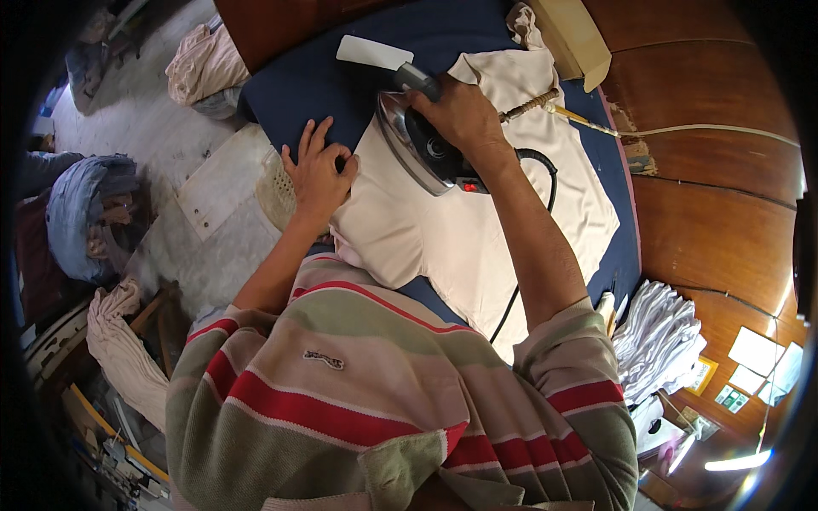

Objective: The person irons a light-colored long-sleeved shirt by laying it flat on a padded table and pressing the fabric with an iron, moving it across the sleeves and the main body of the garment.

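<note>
A cream satin-like garment (pixel 477 247) lies spread over a dark blue padded ironing surface (pixel 298 85). My right hand (pixel 464 119) is wrapped round the handle of a steam iron (pixel 417 149), which has a silver base and a lit red switch. The iron is over the upper left part of the garment. At the cloth's left edge, my left hand (pixel 319 179) pinches with thumb and forefinger, the other fingers spread out. The pinched bit of cloth is mostly hidden. A black cord (pixel 550 187) curves away from the iron's rear beneath my right forearm.
A white flat plate (pixel 375 53) lies beyond the iron. A pale hose (pixel 682 129) crosses from the right toward the iron. An open cardboard box (pixel 573 38) is at the far right edge. Folded white cloths (pixel 656 336) are stacked right; bundled garments (pixel 89 213) lie left.
</note>
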Demonstrator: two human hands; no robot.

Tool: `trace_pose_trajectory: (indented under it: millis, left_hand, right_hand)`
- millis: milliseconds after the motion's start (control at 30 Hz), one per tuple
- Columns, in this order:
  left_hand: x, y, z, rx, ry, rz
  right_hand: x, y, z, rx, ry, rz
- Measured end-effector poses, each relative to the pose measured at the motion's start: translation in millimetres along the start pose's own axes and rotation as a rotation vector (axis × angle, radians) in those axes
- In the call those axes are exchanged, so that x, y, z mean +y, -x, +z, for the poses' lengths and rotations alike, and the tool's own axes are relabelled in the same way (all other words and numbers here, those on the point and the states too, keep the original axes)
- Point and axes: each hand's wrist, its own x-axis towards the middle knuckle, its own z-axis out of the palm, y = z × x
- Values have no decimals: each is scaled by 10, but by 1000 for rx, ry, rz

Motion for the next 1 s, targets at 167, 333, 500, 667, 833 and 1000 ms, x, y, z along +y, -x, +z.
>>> trace_pose_trajectory:
  millis: [167,333,500,667,833,1000]
  left_hand:
    - [-37,3,35,45,23,34]
    - [-52,-12,45,43,59,35]
    - [-79,-26,70,41,23,23]
    - [-117,-26,118,71,25,46]
    - [-131,-17,123,54,-10,36]
    - [44,-83,-9,-30,-134,-54]
  right_hand:
    - [-70,-139,-14,20,-14,-47]
    - [-38,78,-27,-39,8,-96]
    - [-6,799,-84,-169,55,-66]
    - [255,1566,-114,-228,26,94]
    - [407,2345,-115,-211,-20,243]
    - [682,2644,-171,-155,-112,505]
